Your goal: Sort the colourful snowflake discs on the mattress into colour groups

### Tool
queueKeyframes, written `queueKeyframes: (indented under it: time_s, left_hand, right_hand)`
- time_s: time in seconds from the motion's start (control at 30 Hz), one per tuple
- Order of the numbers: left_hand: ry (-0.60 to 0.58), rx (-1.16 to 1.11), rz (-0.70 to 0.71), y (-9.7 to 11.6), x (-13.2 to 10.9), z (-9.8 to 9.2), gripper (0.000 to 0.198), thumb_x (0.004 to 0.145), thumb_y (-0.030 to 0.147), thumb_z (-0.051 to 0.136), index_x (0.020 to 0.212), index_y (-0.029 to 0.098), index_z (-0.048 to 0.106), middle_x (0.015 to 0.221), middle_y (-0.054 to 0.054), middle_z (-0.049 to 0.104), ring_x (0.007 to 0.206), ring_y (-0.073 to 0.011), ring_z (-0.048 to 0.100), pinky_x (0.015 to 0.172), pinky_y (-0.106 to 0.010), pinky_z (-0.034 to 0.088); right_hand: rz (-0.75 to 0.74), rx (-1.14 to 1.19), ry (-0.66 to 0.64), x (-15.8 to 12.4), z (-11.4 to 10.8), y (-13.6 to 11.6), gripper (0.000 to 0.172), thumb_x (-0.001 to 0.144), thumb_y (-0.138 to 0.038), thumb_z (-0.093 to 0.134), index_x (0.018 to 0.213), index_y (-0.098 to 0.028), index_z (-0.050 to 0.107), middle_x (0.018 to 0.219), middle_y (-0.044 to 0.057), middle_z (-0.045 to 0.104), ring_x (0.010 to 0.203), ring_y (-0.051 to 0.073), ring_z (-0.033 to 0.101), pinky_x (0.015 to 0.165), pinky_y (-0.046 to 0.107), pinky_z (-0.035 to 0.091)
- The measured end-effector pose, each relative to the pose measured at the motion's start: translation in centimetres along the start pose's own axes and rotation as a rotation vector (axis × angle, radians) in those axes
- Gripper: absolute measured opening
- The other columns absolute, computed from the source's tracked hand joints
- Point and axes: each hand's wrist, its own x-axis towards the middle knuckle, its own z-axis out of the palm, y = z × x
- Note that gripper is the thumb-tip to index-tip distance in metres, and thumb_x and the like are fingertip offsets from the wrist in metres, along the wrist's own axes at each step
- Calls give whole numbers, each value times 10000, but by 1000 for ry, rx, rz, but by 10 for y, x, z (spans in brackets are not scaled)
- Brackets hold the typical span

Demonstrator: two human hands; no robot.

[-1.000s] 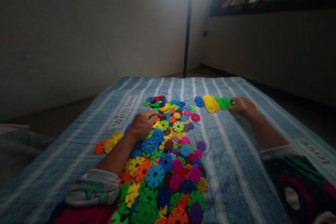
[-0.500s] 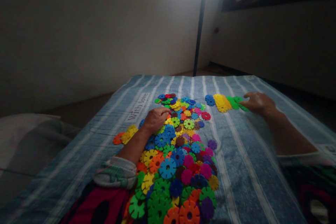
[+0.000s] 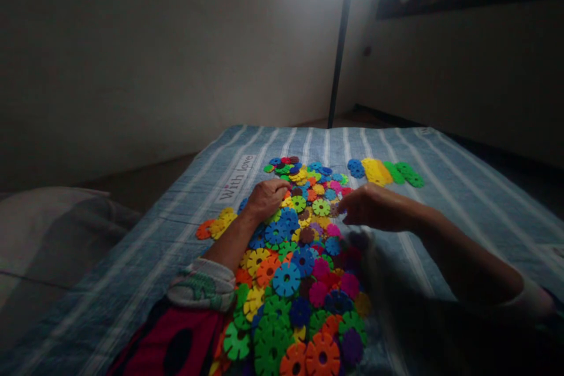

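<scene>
A long heap of flower-shaped plastic discs (image 3: 286, 279) in many colours runs down the middle of the striped cloth. My left hand (image 3: 267, 198) rests at the heap's upper left edge, fingers curled down; what they close on, if anything, is hidden. Over the heap's right edge hovers my right hand (image 3: 379, 207), its fingers pointing left and slightly apart near a brown disc (image 3: 333, 210), with nothing visible in them. Farther back on the right lies a row of sorted discs: blue discs (image 3: 356, 168), yellow discs (image 3: 376, 171) and green discs (image 3: 408, 174).
Orange and yellow discs (image 3: 220, 223) lie left of my left forearm. The blue striped cloth (image 3: 458, 188) covers the surface and carries printed lettering. A dark pole (image 3: 339, 59) stands behind the far edge, before a pale wall (image 3: 154, 59). Pale fabric (image 3: 48, 235) is at left.
My right hand has moved left from the green discs at the end of the row to the heap's right edge. The green discs stay in the row. My left hand is nearly still.
</scene>
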Motion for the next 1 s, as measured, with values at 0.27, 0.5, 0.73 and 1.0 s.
queueKeyframes:
  time_s: [0.27, 0.5, 0.73, 1.0]
  left_hand:
    - [-4, 20, 19, -1, 0, 0, 355, 772, 290, 436, 901, 212, 757, 955, -28, 757, 905, -205, 677, 858, -302, 519]
    - [-2, 17, 23, -1, 0, 0, 354, 772, 296, 437, 904, 222, 757, 935, -12, 760, 908, -199, 674, 865, -295, 518]
    - [-11, 24, 7, -1, 1, 1, 360, 771, 302, 436, 913, 207, 753, 947, -25, 759, 917, -204, 678, 879, -299, 518]
    - [1, 27, 0, -1, 1, 1, 343, 780, 285, 453, 928, 213, 753, 993, -18, 759, 981, -203, 671, 923, -302, 504]
  right_hand:
    - [-7, -49, -181, 1, 14, -14, 336, 720, -130, 642, 1043, -172, 725, 724, 22, 675, 581, 87, 516, 517, 201, 304]
    - [-3, -72, -265, 2, 14, -19, 264, 691, -156, 691, 947, -200, 732, 693, -2, 628, 566, 83, 453, 508, 214, 262]
    - [6, -84, -287, 5, 17, -20, 194, 696, -111, 650, 878, -157, 699, 719, 0, 613, 590, 82, 440, 510, 211, 261]
    - [-71, 231, -309, 8, 17, -9, 86, 680, -81, 659, 710, -134, 598, 640, -49, 527, 562, 58, 429, 503, 183, 295]
